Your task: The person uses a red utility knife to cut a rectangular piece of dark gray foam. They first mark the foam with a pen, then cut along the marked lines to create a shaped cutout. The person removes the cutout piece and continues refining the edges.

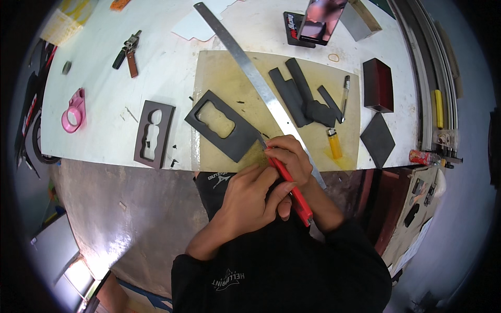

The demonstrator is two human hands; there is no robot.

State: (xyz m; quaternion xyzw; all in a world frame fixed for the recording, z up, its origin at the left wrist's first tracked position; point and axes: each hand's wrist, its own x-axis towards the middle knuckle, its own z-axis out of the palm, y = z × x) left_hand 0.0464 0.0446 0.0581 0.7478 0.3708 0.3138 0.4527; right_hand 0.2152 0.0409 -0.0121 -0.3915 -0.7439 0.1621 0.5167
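Red utility knife point(292, 190), clasped in both hands' grip, left hand point(250, 201) and right hand point(289, 156), meets the dark cutout frame point(222, 125) at the mat's near edge.

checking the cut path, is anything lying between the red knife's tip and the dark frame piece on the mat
Nothing visible does. The red utility knife, held in the right hand with the left hand wrapped over it, has its tip right at the near corner of the dark grey rectangular frame with a wavy cutout. The long steel ruler lies beside it, not between.
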